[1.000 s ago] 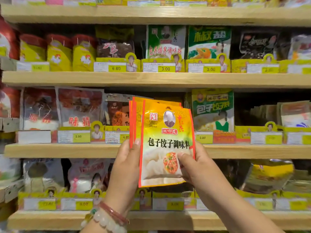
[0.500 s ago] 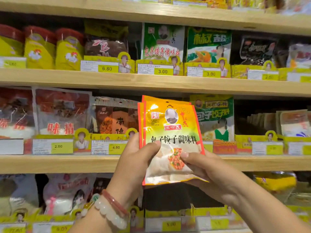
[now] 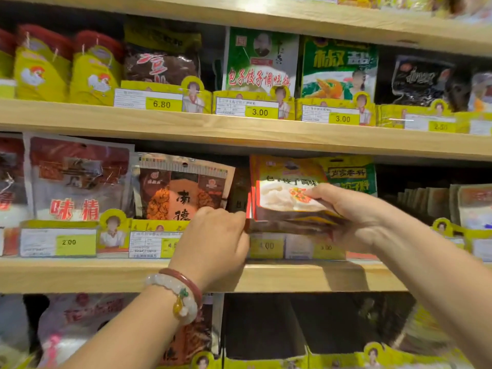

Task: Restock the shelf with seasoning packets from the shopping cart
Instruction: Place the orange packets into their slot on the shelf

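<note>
1. Both hands feed a small stack of flat yellow-and-orange foil seasoning packets into the middle shelf slot. The right hand clamps the stack's right end, thumb on top and fingers beneath; the left hand is curled narrow, pinching the lower left corner.
2. To do it well, I judge the stack should tip upright and slide back behind the yellow price-tag rail just below the hands, bottom edges squared so none slips.
3. The packets lean back, faces up, showing a white dumpling picture and dark lettering, between the brown-orange pouch beyond the left hand and the green packet above the right hand.
</note>
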